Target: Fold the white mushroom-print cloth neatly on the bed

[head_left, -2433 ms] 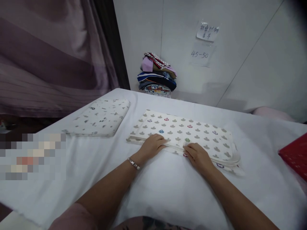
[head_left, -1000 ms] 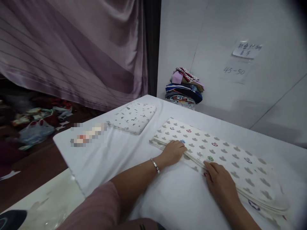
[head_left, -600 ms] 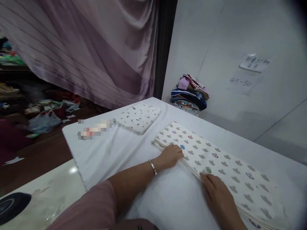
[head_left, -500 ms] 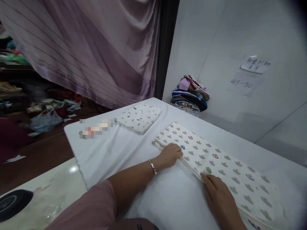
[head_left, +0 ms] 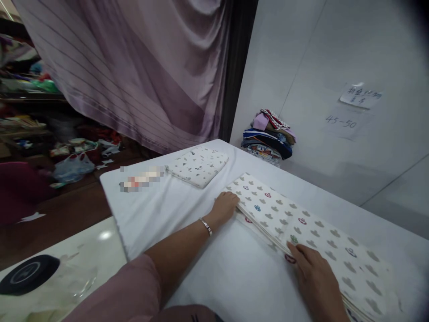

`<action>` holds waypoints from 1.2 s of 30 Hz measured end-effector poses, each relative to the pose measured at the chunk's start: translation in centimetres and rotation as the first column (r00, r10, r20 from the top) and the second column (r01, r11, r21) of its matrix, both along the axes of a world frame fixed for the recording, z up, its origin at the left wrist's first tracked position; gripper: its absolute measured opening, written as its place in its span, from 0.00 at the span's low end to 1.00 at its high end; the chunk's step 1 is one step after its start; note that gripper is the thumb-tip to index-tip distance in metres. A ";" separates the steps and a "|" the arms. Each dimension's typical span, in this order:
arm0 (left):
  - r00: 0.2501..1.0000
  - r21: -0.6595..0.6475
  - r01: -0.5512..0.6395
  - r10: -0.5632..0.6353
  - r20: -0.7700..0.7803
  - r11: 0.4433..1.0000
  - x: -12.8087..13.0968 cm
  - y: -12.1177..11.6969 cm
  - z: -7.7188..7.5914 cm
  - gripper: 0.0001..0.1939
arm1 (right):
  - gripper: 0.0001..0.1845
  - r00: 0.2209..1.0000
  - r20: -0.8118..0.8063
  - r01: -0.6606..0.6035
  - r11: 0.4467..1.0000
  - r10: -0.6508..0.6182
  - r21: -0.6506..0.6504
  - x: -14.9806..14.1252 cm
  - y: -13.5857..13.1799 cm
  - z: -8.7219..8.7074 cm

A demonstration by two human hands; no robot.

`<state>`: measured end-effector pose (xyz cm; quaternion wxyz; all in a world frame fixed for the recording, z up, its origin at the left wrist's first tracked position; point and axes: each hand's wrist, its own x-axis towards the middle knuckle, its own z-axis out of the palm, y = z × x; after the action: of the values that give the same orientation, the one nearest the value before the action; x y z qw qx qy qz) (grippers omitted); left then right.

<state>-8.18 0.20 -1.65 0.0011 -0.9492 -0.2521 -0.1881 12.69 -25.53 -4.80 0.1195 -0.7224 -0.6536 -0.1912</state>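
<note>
A folded off-white cloth [head_left: 288,226] with grey mushroom-like shapes and a few coloured ones lies long and flat on the white-covered table [head_left: 140,214]. My left hand [head_left: 225,208], with a bracelet at the wrist, has its fingers closed over the near edge by the cloth's left end. Farther right along that same edge, my right hand [head_left: 313,273] pinches the layers, thumb on the near side. Part of a lower layer shows below the edge between the hands. A second folded cloth [head_left: 199,167] with small dark prints lies apart at the far left.
A pixelated object [head_left: 142,179] lies near the table's left edge. Beyond the far edge rises a pile of folded fabrics [head_left: 268,138] against the wall. A dark-lidded clear container [head_left: 30,273] stands on a lower surface at left. A mauve curtain [head_left: 150,76] hangs behind.
The view has swung left. My left hand has slid left along the near edge to the cloth's end, uncovering a lower layer. My right hand stays at about the same part of the edge.
</note>
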 end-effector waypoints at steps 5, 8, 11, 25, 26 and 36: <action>1.000 -0.002 0.028 -0.028 0.003 1.000 -1.6 0.9 -0.3 0.12 | 0.24 0.999 -0.006 -0.041 0.999 0.041 -0.022 0.0 0.2 -0.3; 1.000 -0.024 -0.006 0.006 0.012 1.000 -2.2 0.9 -0.1 0.11 | 0.24 0.999 -0.013 -0.034 0.999 0.034 -0.024 -0.2 0.3 -0.4; 0.994 -0.042 -0.087 0.089 0.061 0.995 -2.6 0.9 0.3 0.12 | 0.25 0.999 -0.010 -0.034 0.999 0.033 -0.025 -0.2 0.2 -0.4; 0.981 -0.062 -0.188 0.191 0.040 0.980 -4.0 0.7 0.8 0.14 | 0.24 0.995 -0.051 -0.086 0.996 0.085 -0.029 0.7 0.1 -0.4; 0.980 -0.064 -0.194 0.196 0.041 0.979 -4.0 0.7 0.9 0.14 | 0.23 0.994 -0.047 -0.098 0.995 0.096 -0.025 0.8 0.1 -0.6; 0.968 -0.176 -0.231 0.244 0.052 0.957 -4.4 0.9 1.3 0.17 | 0.20 0.994 -0.107 -0.017 0.999 0.013 -0.038 -1.3 1.1 1.2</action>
<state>-12.56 1.09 -0.33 -0.0658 -0.9012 -0.3792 -0.1994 11.35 -24.47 -3.61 0.1416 -0.7290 -0.6552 -0.1388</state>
